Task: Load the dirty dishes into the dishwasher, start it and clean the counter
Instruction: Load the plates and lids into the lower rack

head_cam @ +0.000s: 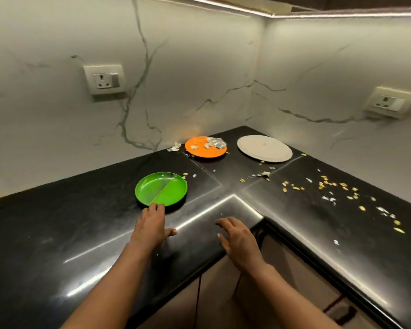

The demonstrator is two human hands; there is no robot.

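Note:
A green plate (161, 188) lies on the black corner counter (57, 229). Farther back sit an orange plate (205, 147) with crumpled scraps on it and a white plate (264, 147). My left hand (151, 224) stretches flat over the counter, its fingertips at the near rim of the green plate. My right hand (237, 236) hovers with spread, relaxed fingers above the counter's inner corner edge and holds nothing.
Yellow food crumbs and white bits (337, 188) are strewn over the right wing of the counter. A torn wrapper (174, 147) lies by the back wall. Wall sockets (104, 80) sit on both marble walls. Cabinet fronts (294, 269) lie below the edge.

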